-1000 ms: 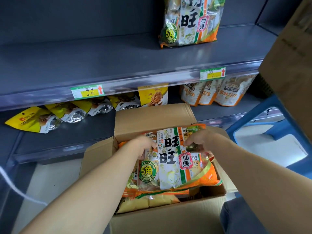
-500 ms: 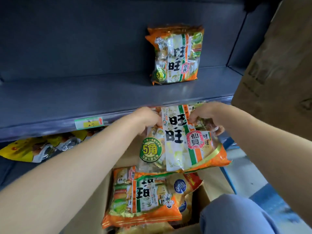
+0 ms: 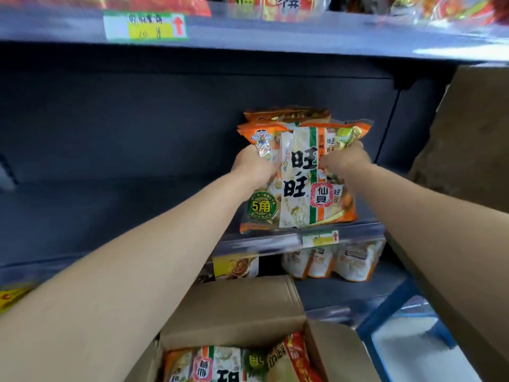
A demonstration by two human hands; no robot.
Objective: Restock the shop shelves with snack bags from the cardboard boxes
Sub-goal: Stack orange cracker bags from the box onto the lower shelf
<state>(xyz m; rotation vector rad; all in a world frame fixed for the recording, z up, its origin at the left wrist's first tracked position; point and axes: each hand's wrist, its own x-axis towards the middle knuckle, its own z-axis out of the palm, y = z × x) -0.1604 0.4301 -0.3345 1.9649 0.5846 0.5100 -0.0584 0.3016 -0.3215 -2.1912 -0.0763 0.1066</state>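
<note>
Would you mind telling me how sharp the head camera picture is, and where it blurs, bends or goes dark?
Head view: the snack bag gripped by the left hand and right hand is sharp enough to read; the upper price label and the bags in the cardboard box are smeared; the upper shelf edge bows from the wide lens; the back panel sits in shadow.

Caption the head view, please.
Left hand and right hand hold an orange rice-cracker bag upright at the grey shelf front.
</note>
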